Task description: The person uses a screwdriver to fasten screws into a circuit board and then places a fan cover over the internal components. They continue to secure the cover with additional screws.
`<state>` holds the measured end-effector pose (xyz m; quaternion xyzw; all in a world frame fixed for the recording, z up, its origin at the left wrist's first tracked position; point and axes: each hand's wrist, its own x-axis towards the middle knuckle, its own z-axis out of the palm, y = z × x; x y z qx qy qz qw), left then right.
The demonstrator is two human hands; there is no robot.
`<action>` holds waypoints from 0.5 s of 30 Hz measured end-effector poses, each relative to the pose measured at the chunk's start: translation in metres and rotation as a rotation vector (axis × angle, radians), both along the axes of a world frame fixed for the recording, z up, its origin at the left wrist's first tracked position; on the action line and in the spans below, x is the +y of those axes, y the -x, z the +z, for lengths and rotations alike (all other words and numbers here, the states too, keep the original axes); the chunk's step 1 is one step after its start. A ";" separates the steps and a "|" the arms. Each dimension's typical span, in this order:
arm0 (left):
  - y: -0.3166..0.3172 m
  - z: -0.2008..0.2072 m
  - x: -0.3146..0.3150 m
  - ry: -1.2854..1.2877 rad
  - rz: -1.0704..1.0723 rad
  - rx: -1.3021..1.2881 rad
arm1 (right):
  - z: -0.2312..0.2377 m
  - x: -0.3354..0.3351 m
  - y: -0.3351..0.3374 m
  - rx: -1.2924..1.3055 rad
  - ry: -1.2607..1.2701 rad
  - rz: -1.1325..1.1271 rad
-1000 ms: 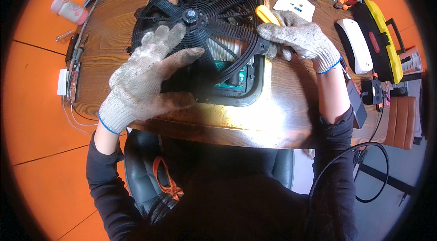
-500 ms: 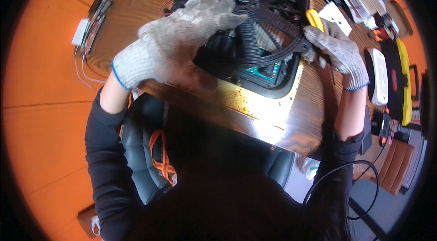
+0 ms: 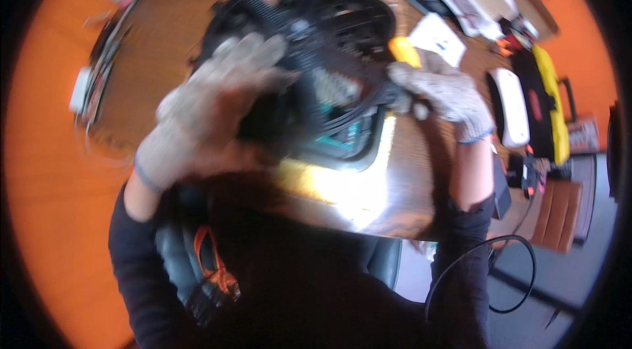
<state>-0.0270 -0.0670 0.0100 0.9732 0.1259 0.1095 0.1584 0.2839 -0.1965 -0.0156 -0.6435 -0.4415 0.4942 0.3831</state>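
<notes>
My left hand (image 3: 207, 102), in a pale knitted glove, is open and blurred by motion. Its fingers reach over the left side of a black ribbed, spoked frame (image 3: 308, 43), apparently round. Under this frame is a black housing (image 3: 370, 157) with a green circuit board (image 3: 342, 135) showing near its front corner. My right hand (image 3: 451, 92), gloved too, is closed around a screwdriver with a yellow handle (image 3: 403, 53); the shaft cannot be made out now. That hand's fingertips are at the frame's right edge; whether they press on it is unclear.
The housing stands on a dark wooden table (image 3: 158, 39), brightly lit at the front edge. A white card (image 3: 438, 39), a white oblong device (image 3: 510, 107) and a black and yellow case (image 3: 550, 105) lie to the right. Cables (image 3: 112, 53) run along the left edge.
The whole scene has shifted left and down in the picture, as my head moved. Both hands keep nearly the same places by the frame, and the right hand still holds the screwdriver.
</notes>
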 end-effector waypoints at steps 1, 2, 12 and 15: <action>-0.003 0.005 -0.004 -0.013 0.016 0.008 | 0.005 -0.003 -0.003 -0.065 -0.013 -0.045; -0.005 0.009 -0.008 -0.011 0.047 0.044 | 0.010 -0.005 -0.007 -0.047 -0.095 -0.009; -0.010 -0.010 -0.003 -0.156 0.125 0.113 | 0.042 -0.046 -0.082 -1.087 -0.247 -1.062; -0.008 -0.010 -0.004 -0.177 0.110 0.105 | 0.036 -0.044 -0.087 -1.133 -0.450 -1.036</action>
